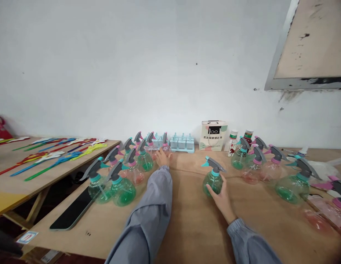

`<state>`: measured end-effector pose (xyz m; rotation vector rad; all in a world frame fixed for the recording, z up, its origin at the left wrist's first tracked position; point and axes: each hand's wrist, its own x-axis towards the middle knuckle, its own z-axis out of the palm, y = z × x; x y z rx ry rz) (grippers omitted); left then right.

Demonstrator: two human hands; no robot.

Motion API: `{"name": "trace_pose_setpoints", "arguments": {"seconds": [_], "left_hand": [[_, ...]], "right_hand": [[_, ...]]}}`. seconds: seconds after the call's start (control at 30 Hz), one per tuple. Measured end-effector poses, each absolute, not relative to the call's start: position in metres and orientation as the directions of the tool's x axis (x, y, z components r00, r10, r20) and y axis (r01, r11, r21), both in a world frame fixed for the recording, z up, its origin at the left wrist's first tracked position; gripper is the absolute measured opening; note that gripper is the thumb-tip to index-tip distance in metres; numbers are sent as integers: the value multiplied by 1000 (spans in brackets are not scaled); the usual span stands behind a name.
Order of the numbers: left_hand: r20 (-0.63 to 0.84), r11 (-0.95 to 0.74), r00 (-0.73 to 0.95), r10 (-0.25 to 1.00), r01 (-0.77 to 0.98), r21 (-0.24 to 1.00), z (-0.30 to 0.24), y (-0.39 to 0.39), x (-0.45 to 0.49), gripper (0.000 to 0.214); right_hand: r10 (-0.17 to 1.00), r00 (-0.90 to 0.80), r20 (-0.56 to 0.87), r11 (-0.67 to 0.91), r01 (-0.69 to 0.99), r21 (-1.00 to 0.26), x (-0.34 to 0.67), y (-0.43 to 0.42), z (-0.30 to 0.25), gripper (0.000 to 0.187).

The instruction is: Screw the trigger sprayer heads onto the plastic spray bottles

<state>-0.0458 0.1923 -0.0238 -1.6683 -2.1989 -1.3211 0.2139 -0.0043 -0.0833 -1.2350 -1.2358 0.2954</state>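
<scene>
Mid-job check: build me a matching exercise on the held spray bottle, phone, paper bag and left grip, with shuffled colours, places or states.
1. Spray bottle in the right grip
2. Phone
3. Paper bag
4. Left grip

A. Standing upright by the wall
B. By a pink-collared bottle
C. Green body, teal collar
D. Lying flat, screen dark

Pairs: 1-C; 2-D; 3-A; 4-B.

Soft, even light covers the wall (131,73); shadows on the bench (192,231) are faint. Wide-angle distortion stretches the far-right bottle (331,212), slightly blurred.
</scene>
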Motion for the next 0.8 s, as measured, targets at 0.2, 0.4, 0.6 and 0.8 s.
{"name": "trace_pose_setpoints", "arguments": {"seconds": [0.2, 0.4, 0.6, 0.8], "left_hand": [[530, 55, -414, 740, 823, 565, -24, 199, -48, 73], [519, 87, -448, 728, 812, 578, -19, 197, -46, 68], [536, 89, -472, 700, 802, 590, -17, 191, -43, 77], [730, -297, -340, 593, 750, 591, -11, 159, -33, 63]], "right_hand": [[745, 380, 548, 392, 416, -821, 214, -4, -84, 79], [725, 381, 574, 424, 410, -808, 214, 0, -91, 80], [721, 363, 591, 441, 418, -794, 214, 1, -94, 76], [705, 313, 637, 470, 466, -750, 207, 3, -95, 81]]}}
